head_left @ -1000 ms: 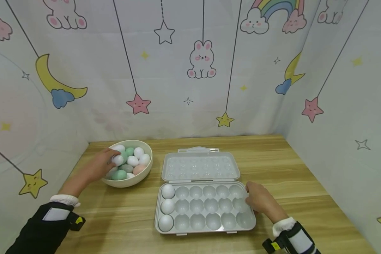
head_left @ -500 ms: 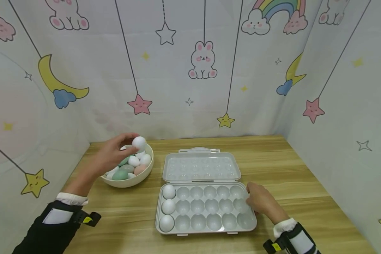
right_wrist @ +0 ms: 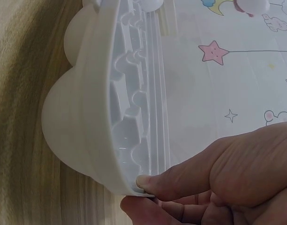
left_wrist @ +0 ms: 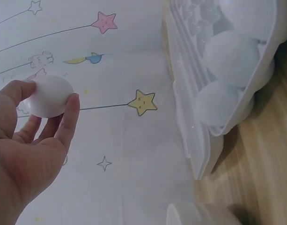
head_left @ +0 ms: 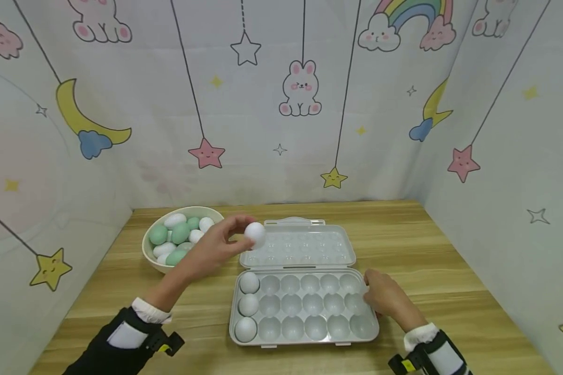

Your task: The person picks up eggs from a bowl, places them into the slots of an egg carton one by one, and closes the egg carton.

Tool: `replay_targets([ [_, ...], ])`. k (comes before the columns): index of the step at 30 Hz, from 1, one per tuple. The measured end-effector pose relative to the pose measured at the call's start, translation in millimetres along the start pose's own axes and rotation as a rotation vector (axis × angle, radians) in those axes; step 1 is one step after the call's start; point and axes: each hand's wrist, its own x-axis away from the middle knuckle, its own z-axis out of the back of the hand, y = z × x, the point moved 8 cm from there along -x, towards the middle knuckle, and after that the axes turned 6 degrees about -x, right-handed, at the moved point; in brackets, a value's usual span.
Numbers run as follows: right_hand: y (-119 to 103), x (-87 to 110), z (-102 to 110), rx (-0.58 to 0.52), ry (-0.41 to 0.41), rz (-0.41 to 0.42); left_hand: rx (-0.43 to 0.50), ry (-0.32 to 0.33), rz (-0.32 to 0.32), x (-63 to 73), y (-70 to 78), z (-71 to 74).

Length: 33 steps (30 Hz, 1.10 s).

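My left hand (head_left: 213,247) pinches a white egg (head_left: 255,235) between thumb and fingertips, in the air in front of the carton's raised lid (head_left: 297,247). In the left wrist view the fingers surround the egg (left_wrist: 50,96). A white plastic egg carton (head_left: 311,304) lies below it with its lid folded back. White eggs (head_left: 248,304) fill its leftmost column; the other wells hold none. At the carton's right end, my right hand (head_left: 389,299) grips the rim. The right wrist view shows the thumb inside the carton's edge (right_wrist: 101,117) and a finger beneath.
A cream bowl (head_left: 146,254) of white and green eggs stands at the back left, its right side partly hidden by my left hand. The wooden table (head_left: 427,250) ends at a cartoon-printed curtain (head_left: 262,120) at the back and sides.
My left hand has lifted the white egg out of the bowl and carried it right, towards the carton's lid. My right hand has stayed on the carton's right end.
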Motion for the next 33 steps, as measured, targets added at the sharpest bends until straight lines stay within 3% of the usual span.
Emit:
replay_targets([
  [6, 1.5, -0.4, 0.0, 0.010, 0.003, -0.007, -0.012, -0.069, 0.044, 2.0, -24.4, -36.6],
  [14, 2.0, -0.9, -0.5, 0.008, -0.001, -0.004, -0.130, -0.078, 0.061, 3.8, -59.4, -74.1],
  [21, 0.3, -0.3, -0.2, 0.003, 0.002, 0.013, -0.328, -0.077, 0.038, 6.6, -66.4, -84.0],
  [27, -2.3, 0.1, 0.8, 0.030, 0.008, 0.032, -0.421, -0.098, -0.007, 9.6, -69.0, -91.4],
  [33, -1.9, 0.6, 0.1, 0.032, 0.000, 0.019, -0.490, -0.058, -0.067, 11.9, -67.1, -93.9],
])
